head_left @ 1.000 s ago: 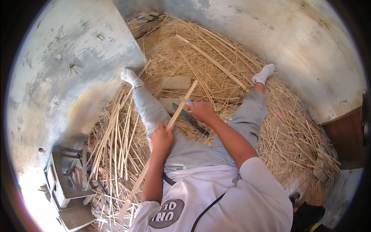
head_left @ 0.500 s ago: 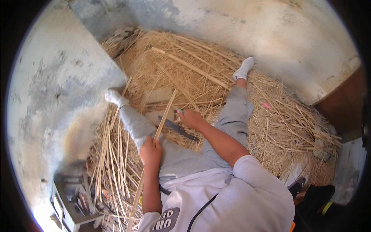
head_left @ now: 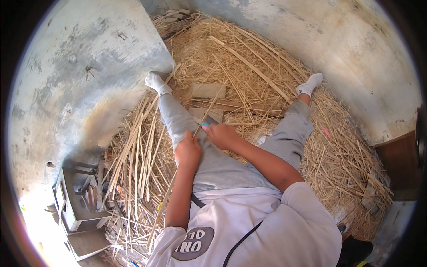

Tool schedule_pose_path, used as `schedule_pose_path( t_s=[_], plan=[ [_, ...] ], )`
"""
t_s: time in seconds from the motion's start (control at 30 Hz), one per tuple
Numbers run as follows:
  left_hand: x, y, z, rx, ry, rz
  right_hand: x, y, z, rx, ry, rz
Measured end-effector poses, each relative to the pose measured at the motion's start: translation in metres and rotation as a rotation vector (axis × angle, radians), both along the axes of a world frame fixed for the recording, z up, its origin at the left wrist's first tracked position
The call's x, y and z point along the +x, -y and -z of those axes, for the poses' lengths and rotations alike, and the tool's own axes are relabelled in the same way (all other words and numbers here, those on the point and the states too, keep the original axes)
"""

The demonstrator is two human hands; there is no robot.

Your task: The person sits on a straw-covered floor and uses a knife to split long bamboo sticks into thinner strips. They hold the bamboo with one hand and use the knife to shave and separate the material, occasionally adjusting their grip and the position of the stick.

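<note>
My left hand (head_left: 188, 151) is closed around a long, thin bamboo strip (head_left: 213, 101), above my left thigh. The strip slants up past the hand, and its lower part runs back beside my left forearm. Close by, my right hand (head_left: 221, 135) is closed, with its thumb against or very near the strip. A light-blue covering (head_left: 205, 125) sits on the thumb's tip. Whatever the right fingers hold is hidden. Just beyond that hand a flat grey piece (head_left: 213, 119) shows, partly covered; its kind is unclear.
Straw-like shavings and bamboo strips (head_left: 142, 151) cover the floor around my outstretched legs. A wider bamboo slat (head_left: 251, 66) lies beyond, near a flat board (head_left: 209, 91). Plastered walls (head_left: 106, 53) enclose the corner. A grey box-like stand (head_left: 84, 216) is at the lower left.
My hands have come closer together, the left one moving up toward the right. The strip has shifted and slants more to the right. The long dark-grey piece is now mostly hidden. The view has shifted.
</note>
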State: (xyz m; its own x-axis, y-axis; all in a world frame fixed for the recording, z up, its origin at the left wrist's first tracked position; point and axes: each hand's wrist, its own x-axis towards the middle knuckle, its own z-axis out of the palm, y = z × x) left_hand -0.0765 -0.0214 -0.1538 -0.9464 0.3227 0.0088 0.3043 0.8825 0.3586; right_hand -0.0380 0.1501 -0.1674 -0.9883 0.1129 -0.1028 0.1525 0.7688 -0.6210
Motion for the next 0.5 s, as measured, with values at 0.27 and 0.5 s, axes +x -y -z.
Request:
schedule_pose_path(
  t_s=[0.27, 0.5],
  plan=[
    [0.01, 0.001, -0.007, -0.009, -0.074, 0.083, -0.01, -0.039, 0.033, -0.011, 0.132, 0.191],
    [0.016, -0.004, -0.01, -0.067, -0.122, 0.227, -0.001, -0.125, 0.085, -0.105, 0.296, 0.436]
  ],
)
